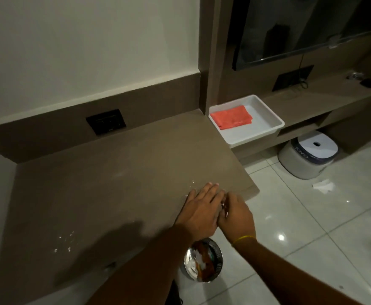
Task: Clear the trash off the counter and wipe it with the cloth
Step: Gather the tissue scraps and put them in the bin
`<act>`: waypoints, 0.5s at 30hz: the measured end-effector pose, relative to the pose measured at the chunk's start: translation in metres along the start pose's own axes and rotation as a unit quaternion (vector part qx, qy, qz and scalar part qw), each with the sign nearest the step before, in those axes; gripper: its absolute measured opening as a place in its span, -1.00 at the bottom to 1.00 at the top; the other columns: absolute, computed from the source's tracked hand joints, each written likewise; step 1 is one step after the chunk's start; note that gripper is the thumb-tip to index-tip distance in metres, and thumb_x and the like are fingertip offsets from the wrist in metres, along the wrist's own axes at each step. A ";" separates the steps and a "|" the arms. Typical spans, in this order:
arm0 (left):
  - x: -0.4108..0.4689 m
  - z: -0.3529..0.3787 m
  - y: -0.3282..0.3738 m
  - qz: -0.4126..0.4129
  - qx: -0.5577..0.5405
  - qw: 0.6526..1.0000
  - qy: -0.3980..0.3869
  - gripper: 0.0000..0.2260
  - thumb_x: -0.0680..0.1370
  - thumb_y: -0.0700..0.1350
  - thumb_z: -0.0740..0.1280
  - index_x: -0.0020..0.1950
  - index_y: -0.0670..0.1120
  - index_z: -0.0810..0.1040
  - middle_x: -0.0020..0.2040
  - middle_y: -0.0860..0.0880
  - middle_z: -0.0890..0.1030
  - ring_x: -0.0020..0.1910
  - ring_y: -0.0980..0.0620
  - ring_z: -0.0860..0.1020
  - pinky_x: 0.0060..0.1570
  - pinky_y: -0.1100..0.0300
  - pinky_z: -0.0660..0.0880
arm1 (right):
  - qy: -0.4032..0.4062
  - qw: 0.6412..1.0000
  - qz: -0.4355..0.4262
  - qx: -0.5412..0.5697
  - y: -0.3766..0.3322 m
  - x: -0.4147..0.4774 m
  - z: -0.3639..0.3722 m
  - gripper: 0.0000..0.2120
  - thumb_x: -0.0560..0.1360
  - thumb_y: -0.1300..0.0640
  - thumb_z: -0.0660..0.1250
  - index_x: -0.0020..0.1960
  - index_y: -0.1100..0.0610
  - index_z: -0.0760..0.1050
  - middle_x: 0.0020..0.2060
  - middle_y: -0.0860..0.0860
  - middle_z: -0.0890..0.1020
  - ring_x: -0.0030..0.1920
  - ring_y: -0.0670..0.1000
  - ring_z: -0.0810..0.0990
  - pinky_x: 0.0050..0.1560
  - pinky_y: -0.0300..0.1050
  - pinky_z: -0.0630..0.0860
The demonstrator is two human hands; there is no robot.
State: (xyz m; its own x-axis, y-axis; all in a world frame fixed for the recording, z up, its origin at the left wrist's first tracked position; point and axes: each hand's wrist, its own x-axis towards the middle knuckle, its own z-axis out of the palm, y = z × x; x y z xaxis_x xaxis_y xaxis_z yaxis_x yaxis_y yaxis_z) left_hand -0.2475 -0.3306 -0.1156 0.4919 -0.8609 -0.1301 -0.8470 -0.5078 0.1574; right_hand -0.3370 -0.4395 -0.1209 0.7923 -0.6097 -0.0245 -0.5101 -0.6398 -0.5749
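While your two hands meet at the front right corner of the brown tabletop (114,172), this is how things lie:

Left hand (202,208): flat, palm down, fingers stretched out and together, pressed on the tabletop near its right edge.
Right hand (235,216): curled beside your left one and touching it, fingers bent inward over small white bits; whether it grips any of them I cannot tell. A yellow band (244,238) circles that wrist.
Crumbs by the hands (192,184): a few white specks just beyond your left fingertips.
Crumbs at front left (64,241): a scatter of white bits, well apart from both hands.
Cloth (232,117): orange-red, folded, lying in the white tray (257,133) that sits just past the tabletop's far right corner.
Bin (203,259): round and shiny metal, on the tiled floor (301,227) right below your wrists, with white and orange scraps inside.
Paper scrap (323,186): white, on the floor near a white stool (307,154).
Socket plate (106,121): black, on the back panel behind the tabletop.
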 end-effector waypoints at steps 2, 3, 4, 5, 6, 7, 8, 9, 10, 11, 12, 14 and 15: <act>0.003 0.009 0.010 0.043 0.052 0.998 -0.006 -0.29 0.64 0.11 0.29 0.71 0.01 0.03 0.75 -0.06 0.04 0.72 -0.12 0.03 0.59 -0.31 0.19 | 0.022 0.998 0.039 0.045 0.016 -0.028 0.012 -0.82 0.47 0.23 0.30 -0.03 0.00 0.37 -0.13 0.00 0.51 -0.22 0.03 0.52 -0.22 -0.05 0.52; 0.006 0.014 0.014 0.061 0.070 0.996 -0.004 -0.29 0.65 0.12 0.29 0.71 0.00 0.04 0.75 -0.07 0.03 0.72 -0.13 0.03 0.59 -0.31 0.19 | 0.023 0.996 0.059 0.063 0.025 -0.040 0.021 -0.84 0.49 0.21 0.29 -0.04 0.00 0.36 -0.13 0.00 0.50 -0.23 0.04 0.52 -0.23 -0.02 0.53; 0.008 0.020 0.017 0.077 0.081 0.994 0.008 -0.29 0.66 0.13 0.29 0.72 -0.02 0.07 0.75 -0.08 0.04 0.72 -0.13 0.04 0.59 -0.31 0.19 | 0.013 0.994 0.079 0.080 0.034 -0.051 0.032 -0.85 0.48 0.19 0.28 -0.05 -0.01 0.34 -0.14 0.00 0.50 -0.24 0.04 0.52 -0.23 0.00 0.52; 0.011 0.026 0.020 0.091 0.089 0.992 0.026 -0.28 0.65 0.13 0.31 0.72 -0.03 0.08 0.75 -0.10 0.05 0.72 -0.14 0.06 0.58 -0.33 0.20 | -0.006 0.990 0.103 0.098 0.043 -0.061 0.043 -0.86 0.47 0.16 0.27 -0.06 -0.02 0.33 -0.14 0.00 0.50 -0.24 0.05 0.51 -0.24 0.01 0.50; 0.013 0.033 0.022 0.101 0.100 0.989 0.041 -0.23 0.62 0.12 0.36 0.72 -0.05 0.08 0.75 -0.12 0.06 0.72 -0.16 0.07 0.58 -0.34 0.21 | -0.028 0.985 0.128 0.114 0.054 -0.069 0.057 -0.85 0.44 0.13 0.28 -0.08 -0.02 0.32 -0.16 0.00 0.51 -0.25 0.06 0.51 -0.25 0.01 0.49; 0.017 0.038 0.023 0.109 0.111 0.987 0.048 -0.17 0.59 0.10 0.41 0.73 -0.06 0.05 0.75 -0.14 0.05 0.72 -0.17 0.08 0.57 -0.35 0.22 | -0.050 0.980 0.149 0.118 0.065 -0.076 0.072 -0.84 0.44 0.10 0.29 -0.09 -0.03 0.31 -0.16 0.00 0.53 -0.25 0.06 0.52 -0.25 0.02 0.50; 0.020 0.044 0.024 0.114 0.122 0.984 0.057 -0.14 0.57 0.05 0.44 0.73 -0.07 0.03 0.74 -0.15 0.05 0.71 -0.18 0.09 0.57 -0.34 0.24 | -0.072 0.978 0.163 0.108 0.080 -0.081 0.091 -0.80 0.44 0.07 0.34 -0.09 -0.05 0.29 -0.16 -0.02 0.54 -0.25 0.05 0.54 -0.25 0.03 0.53; 0.021 0.051 0.024 0.113 0.136 0.981 0.074 -0.15 0.58 -0.01 0.44 0.73 -0.07 0.02 0.74 -0.16 0.05 0.71 -0.18 0.11 0.57 -0.32 0.26 | -0.102 0.976 0.171 0.089 0.094 -0.085 0.109 -0.71 0.43 0.04 0.41 -0.08 -0.07 0.27 -0.15 -0.05 0.57 -0.25 0.03 0.56 -0.26 0.00 0.53; 0.022 0.057 0.023 0.112 0.147 0.978 0.101 -0.19 0.60 -0.08 0.41 0.73 -0.07 0.02 0.74 -0.16 0.06 0.70 -0.18 0.13 0.58 -0.29 0.27 | -0.132 0.974 0.173 0.070 0.109 -0.087 0.128 -0.61 0.38 0.02 0.50 -0.06 -0.08 0.26 -0.12 -0.06 0.59 -0.24 0.03 0.57 -0.27 -0.03 0.52; 0.023 0.063 0.023 0.114 0.151 0.974 0.125 -0.23 0.62 -0.13 0.37 0.73 -0.07 0.03 0.74 -0.16 0.07 0.70 -0.17 0.13 0.60 -0.26 0.26 | -0.156 0.971 0.174 0.052 0.123 -0.089 0.147 -0.52 0.32 0.01 0.55 -0.02 -0.08 0.26 -0.09 -0.06 0.61 -0.21 0.05 0.60 -0.26 -0.04 0.53; 0.023 0.067 0.022 0.120 0.154 0.971 0.138 -0.25 0.63 -0.15 0.34 0.73 -0.07 0.02 0.74 -0.16 0.07 0.71 -0.17 0.12 0.62 -0.23 0.23 | -0.171 0.969 0.176 0.041 0.137 -0.091 0.164 -0.48 0.29 0.00 0.57 0.02 -0.08 0.26 -0.06 -0.03 0.63 -0.17 0.08 0.63 -0.24 -0.01 0.56; 0.022 0.073 0.019 0.127 0.180 0.964 0.148 -0.23 0.62 -0.14 0.34 0.74 -0.08 -0.01 0.74 -0.17 0.05 0.71 -0.17 0.10 0.65 -0.20 0.18 | -0.183 0.965 0.185 0.030 0.159 -0.091 0.196 -0.47 0.30 -0.04 0.54 0.09 -0.06 0.28 -0.02 0.00 0.66 -0.11 0.13 0.67 -0.19 0.01 0.59; 0.021 0.076 0.018 0.131 0.194 0.960 0.152 -0.22 0.62 -0.12 0.35 0.74 -0.09 -0.02 0.74 -0.19 0.04 0.71 -0.19 0.08 0.65 -0.21 0.17 | -0.182 0.964 0.191 0.028 0.169 -0.091 0.211 -0.48 0.32 -0.06 0.52 0.11 -0.06 0.29 -0.01 0.01 0.68 -0.10 0.15 0.68 -0.19 0.00 0.58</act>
State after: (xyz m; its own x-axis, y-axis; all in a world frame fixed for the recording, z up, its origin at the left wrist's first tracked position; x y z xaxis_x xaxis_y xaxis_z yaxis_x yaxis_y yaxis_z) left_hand -0.2676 -0.3558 -0.1895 0.2382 -0.9569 0.1661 -0.9318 -0.2734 -0.2386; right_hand -0.4242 -0.3933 -0.3880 0.6200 -0.5853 -0.5226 -0.7774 -0.3678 -0.5103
